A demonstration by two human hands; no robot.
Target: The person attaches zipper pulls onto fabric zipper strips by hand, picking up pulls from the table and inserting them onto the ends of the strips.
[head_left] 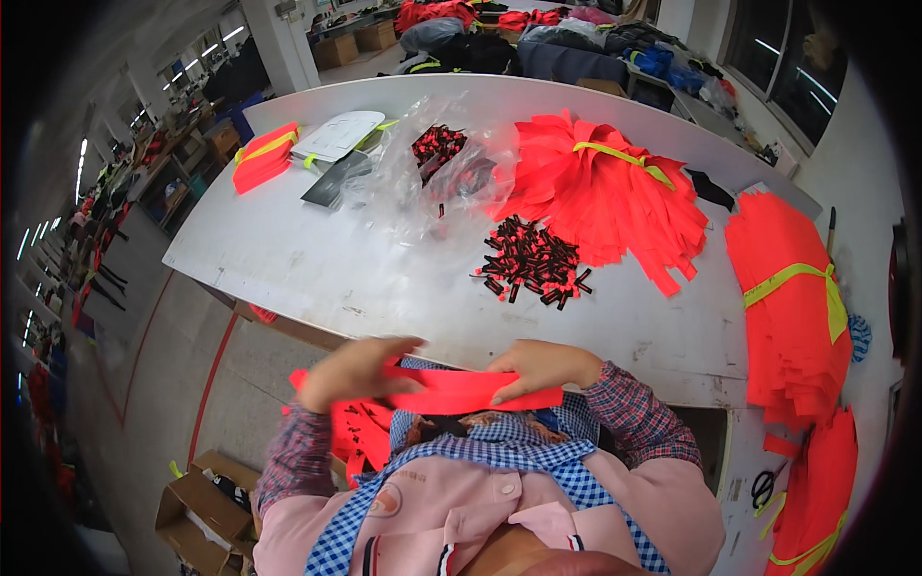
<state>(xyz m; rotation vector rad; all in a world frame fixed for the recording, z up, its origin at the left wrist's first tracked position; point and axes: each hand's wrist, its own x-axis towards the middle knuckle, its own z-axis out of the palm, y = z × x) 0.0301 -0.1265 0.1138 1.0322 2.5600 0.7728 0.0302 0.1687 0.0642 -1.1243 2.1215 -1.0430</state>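
R hand (552,367) pinches red-orange strip (456,392) near its R end, thumb on near face. L hand (353,372) is toward the other end, motion-blurred, fingers reaching over strip; can't tell if it's pinching. Strip's approx. horiz. above the lap, by near edge of table (317,259). Step in hand, IMO: straightening 1 strip w/ both hands. Next move prob. calls for firm R pinch, L fingers free to adjust.
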